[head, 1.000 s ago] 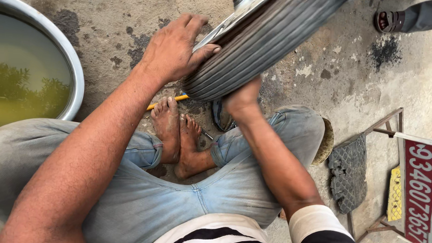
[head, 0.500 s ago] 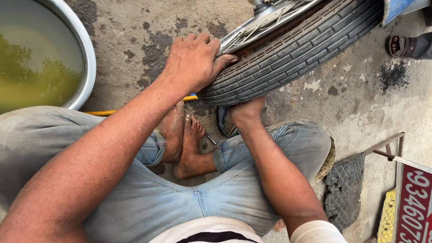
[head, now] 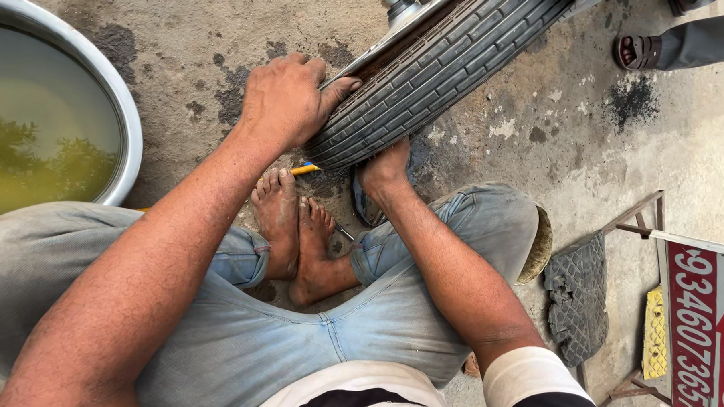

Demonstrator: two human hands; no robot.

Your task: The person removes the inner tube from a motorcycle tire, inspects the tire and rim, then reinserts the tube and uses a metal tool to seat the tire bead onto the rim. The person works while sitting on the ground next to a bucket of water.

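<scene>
A black ribbed motorcycle tyre (head: 455, 66) on its metal rim (head: 400, 32) slants from the top right down toward my bare feet (head: 297, 233). My left hand (head: 289, 101) grips the tyre's near edge at the rim, thumb hooked over the tread. Under the tyre's lowest part, my right hand (head: 387, 172) presses against the rubber with its fingers hidden. A yellow-handled tool (head: 303, 169) lies on the ground just beneath the tyre, mostly covered.
A large metal basin (head: 120, 123) of greenish water stands at the left. A piece of old tyre tread (head: 575, 295) and a red signboard on a metal frame (head: 703, 320) lie at the right. Another person's sandalled foot (head: 640, 51) shows at top right.
The view has shifted, so tyre and hands sit lower and further right in frame. My left hand keeps its grip at the rim; my right hand stays under the tyre.
</scene>
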